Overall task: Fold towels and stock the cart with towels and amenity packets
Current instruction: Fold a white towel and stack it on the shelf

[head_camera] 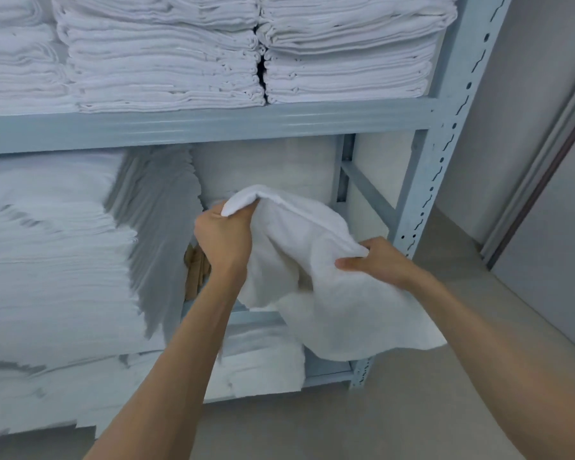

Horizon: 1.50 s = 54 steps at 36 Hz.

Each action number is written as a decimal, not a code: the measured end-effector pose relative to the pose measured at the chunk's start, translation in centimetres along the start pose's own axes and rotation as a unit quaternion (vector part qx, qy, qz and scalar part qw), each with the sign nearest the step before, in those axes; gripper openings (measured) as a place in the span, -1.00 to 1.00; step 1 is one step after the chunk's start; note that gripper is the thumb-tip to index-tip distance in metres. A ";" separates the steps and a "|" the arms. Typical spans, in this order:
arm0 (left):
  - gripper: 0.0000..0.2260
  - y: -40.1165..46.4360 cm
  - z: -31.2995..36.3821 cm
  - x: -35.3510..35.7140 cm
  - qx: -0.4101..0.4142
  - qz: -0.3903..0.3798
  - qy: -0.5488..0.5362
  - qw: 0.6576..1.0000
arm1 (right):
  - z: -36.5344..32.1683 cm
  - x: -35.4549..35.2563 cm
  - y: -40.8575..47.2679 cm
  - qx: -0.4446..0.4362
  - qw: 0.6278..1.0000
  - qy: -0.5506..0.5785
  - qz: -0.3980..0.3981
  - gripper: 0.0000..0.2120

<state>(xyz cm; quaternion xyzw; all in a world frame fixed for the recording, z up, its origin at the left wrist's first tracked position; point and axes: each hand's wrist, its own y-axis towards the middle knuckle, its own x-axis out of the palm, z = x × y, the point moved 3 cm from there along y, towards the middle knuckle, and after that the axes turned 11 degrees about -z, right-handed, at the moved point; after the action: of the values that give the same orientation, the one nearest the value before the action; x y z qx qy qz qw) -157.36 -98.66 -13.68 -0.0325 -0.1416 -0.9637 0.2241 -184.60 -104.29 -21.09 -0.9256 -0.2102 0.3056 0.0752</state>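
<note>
White terry cloth makes up the towel [312, 287], which hangs in the air in front of the metal shelf rack [422, 180], level with the middle shelf and touching none of the stacks. It looks soft, thick and limp: it sags between the two holds and bunches into loose folds, with its lower part drooping toward the bottom shelf. It should be light and not at all fragile, and the pile gives plenty of friction, so slipping is unlikely. The trouble is rather that it has no stiffness, so any part not held will fall away. The best places to take it are the hems and corners, where the edge is firmer and a straight line can be found for folding.

The left hand [223, 240] is raised, its fingers curled into a fist around a bunched corner or edge at the top of the towel, with a bit of cloth poking out above the knuckles. The right hand [375, 260] sits lower and to the side, with thumb and fingers pinched together on a fold of the cloth; whether that fold is the hem cannot be told.

Folded white linen [166, 58] fills the upper shelf in neat stacks. More piles [47, 260] lie on the shelves to the left, blurred. No cart is in view.
</note>
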 end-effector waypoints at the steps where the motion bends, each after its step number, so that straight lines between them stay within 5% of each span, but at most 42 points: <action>1: -0.61 -0.5 0.4 -0.6 0.005 -0.003 -0.011 1.000 | 1.0 0.8 -1.1 0.014 1.000 -0.002 0.004 -0.39; 7: -0.63 -4.0 3.4 -1.6 0.017 -0.042 -0.049 0.998 | 5.8 5.8 -5.4 0.060 0.997 0.000 0.038 -0.48; 12: -0.53 -5.9 5.7 -1.6 0.044 -0.080 -0.047 0.995 | 6.9 9.3 -7.0 0.024 0.994 0.084 0.069 -0.72; 16: -0.45 -6.3 6.4 -2.2 0.039 -0.087 -0.031 0.995 | 5.9 12.2 -7.9 0.012 0.992 0.100 0.072 -0.71; 19: -0.68 -6.7 6.2 -3.1 0.030 -0.072 -0.022 0.997 | 6.3 13.4 -8.5 0.027 0.989 0.089 0.112 -0.58; 21: -0.81 -6.9 5.6 -4.2 0.005 -0.066 0.005 0.998 | 7.2 13.4 -8.8 0.043 0.987 0.084 0.130 -0.53; 27: -0.69 -6.6 1.7 -8.7 -0.100 -0.030 0.109 0.989 | 9.3 9.6 -8.9 0.097 0.964 0.168 0.181 -0.63; 31: -0.65 -7.1 -0.8 -11.6 -0.150 -0.064 0.223 0.961 | 9.5 5.2 -9.9 0.107 0.951 0.160 0.243 -0.54; 41: -0.51 -9.4 -3.9 -13.0 -0.205 -0.132 0.387 0.889 | 10.0 5.0 -9.5 0.140 0.942 0.193 0.237 -0.42; 49: -0.43 -12.5 -6.0 -12.6 -0.291 -0.190 0.293 0.891 | 11.4 2.3 -10.3 0.146 0.957 0.106 0.225 -0.52; 54: -0.74 -14.1 -7.6 -9.4 -0.325 -0.148 0.233 0.905 | 11.1 4.4 -10.5 0.182 0.966 0.049 0.180 -0.56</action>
<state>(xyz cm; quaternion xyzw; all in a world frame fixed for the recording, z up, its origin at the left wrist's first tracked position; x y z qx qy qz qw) -155.11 -84.72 -25.82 0.1434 0.2321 -0.9585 0.0831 -191.61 -92.78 -29.52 -0.9328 0.0224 0.3016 0.1961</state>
